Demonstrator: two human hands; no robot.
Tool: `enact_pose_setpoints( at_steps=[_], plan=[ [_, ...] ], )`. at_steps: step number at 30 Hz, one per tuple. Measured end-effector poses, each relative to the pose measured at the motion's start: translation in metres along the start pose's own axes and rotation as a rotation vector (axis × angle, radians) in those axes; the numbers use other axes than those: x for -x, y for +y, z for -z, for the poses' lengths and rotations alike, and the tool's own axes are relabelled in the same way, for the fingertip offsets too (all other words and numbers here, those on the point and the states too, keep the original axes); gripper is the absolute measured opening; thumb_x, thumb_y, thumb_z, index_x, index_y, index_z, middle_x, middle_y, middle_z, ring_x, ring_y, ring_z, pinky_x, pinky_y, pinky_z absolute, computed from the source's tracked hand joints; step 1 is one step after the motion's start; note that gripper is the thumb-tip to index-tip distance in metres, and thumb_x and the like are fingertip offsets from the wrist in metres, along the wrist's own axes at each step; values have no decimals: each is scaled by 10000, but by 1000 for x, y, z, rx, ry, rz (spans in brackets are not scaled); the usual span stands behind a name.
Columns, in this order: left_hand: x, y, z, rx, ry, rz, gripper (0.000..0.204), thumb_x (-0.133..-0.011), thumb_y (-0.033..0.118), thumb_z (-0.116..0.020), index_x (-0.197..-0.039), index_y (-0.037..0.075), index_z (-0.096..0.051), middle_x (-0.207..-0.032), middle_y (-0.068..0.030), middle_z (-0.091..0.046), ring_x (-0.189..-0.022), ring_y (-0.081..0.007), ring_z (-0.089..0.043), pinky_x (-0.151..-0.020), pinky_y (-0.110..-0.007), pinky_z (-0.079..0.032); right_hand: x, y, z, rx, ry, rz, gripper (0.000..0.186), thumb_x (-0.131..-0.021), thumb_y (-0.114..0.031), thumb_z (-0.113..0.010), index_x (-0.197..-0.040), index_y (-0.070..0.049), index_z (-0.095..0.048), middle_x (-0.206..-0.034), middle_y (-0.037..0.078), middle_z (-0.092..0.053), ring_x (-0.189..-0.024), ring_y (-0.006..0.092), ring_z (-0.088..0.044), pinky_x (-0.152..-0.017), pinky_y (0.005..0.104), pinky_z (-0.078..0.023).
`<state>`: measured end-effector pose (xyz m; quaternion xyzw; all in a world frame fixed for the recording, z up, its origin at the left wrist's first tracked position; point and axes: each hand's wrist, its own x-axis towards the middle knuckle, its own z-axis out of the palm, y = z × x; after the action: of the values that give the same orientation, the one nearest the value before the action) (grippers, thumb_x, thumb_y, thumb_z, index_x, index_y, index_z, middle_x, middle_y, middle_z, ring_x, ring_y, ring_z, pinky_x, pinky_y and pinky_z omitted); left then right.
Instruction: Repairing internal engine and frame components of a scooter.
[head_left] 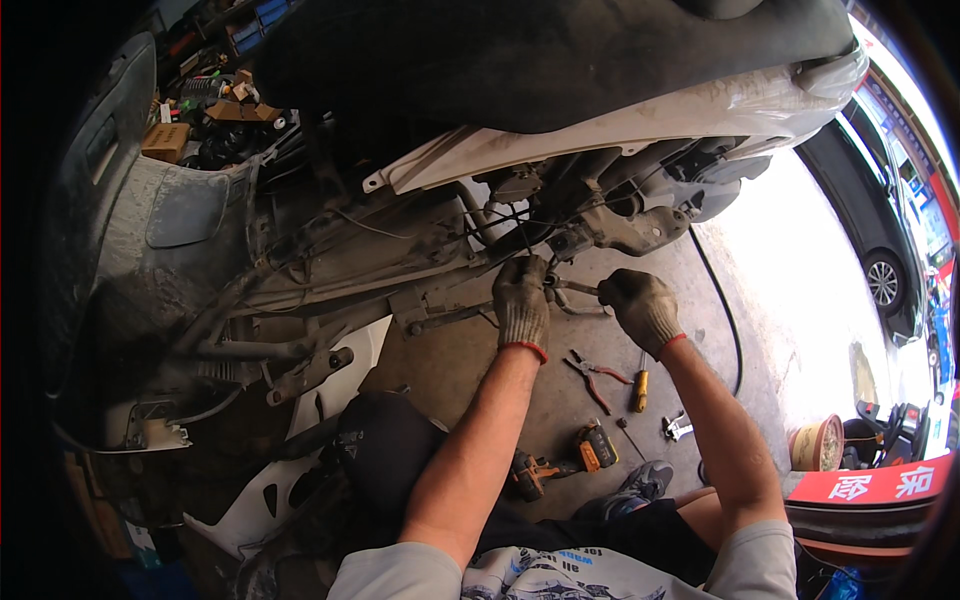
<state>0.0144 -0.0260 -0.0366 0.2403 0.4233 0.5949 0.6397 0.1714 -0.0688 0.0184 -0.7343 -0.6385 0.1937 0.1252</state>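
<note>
Both hands are in knitted work gloves with red cuffs, raised to the dirty underside of a vehicle point(420, 255). My right hand point(642, 308) is closed round one end of a slim metal bar with a round head point(579, 288), which looks like a wrench. Close to that round head, my left hand point(523, 300) is closed against the suspension parts; whatever lies within its fingers is hidden. Just above the hands sits a rusty metal control arm point(640, 230). Thin rods and cables run beside it.
On the concrete floor lie red-handled pliers point(598, 380), a yellow-handled screwdriver point(640, 392), an orange-and-black cordless drill point(562, 462) and a silver tool point(677, 428). A black hose point(722, 300) curves at right. Overhead hangs a white body panel point(600, 120). A dark car point(870, 200) stands outside.
</note>
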Motion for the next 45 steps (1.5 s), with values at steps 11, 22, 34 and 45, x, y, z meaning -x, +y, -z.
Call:
enact_pose_setpoints(
  at_steps=[11,22,34,45],
  plan=[
    [10,-38,33,-358,-70,3,224,-935,288,-556,-832,93,-588,-631,-13,-606,-443,-70,-448,-412,-240,-360,20,8,22,379,70,377,150,-829,-200,-601,-959,-139,-644,-871,95,-673,-817,315,-653,-694,425,-523],
    [12,-121,106,-1427,-116,-37,317,-886,325,-547,-865,31,-662,-814,-174,-671,-789,-343,-649,-720,-440,-488,100,280,-8,487,-337,-220,256,-826,-166,-538,-1049,-150,-663,-945,120,-701,-885,293,-683,-729,421,-550],
    [-15,-202,194,-1614,67,447,289,-866,345,-583,-948,97,-707,-1010,-175,-674,-962,-361,-643,-823,-444,-511,194,384,-164,479,-269,-441,745,-733,-129,-625,-1428,-198,-364,-1327,127,-493,-1260,314,-440,-1075,443,-306],
    [-22,-130,61,-417,183,58,121,-937,177,-558,-985,68,-576,-776,-64,-624,-659,-196,-607,-561,-316,-471,149,333,-120,489,-227,-172,404,-854,-357,-560,-1223,-193,-577,-1081,156,-616,-1050,342,-557,-1018,510,-311]
  ],
)
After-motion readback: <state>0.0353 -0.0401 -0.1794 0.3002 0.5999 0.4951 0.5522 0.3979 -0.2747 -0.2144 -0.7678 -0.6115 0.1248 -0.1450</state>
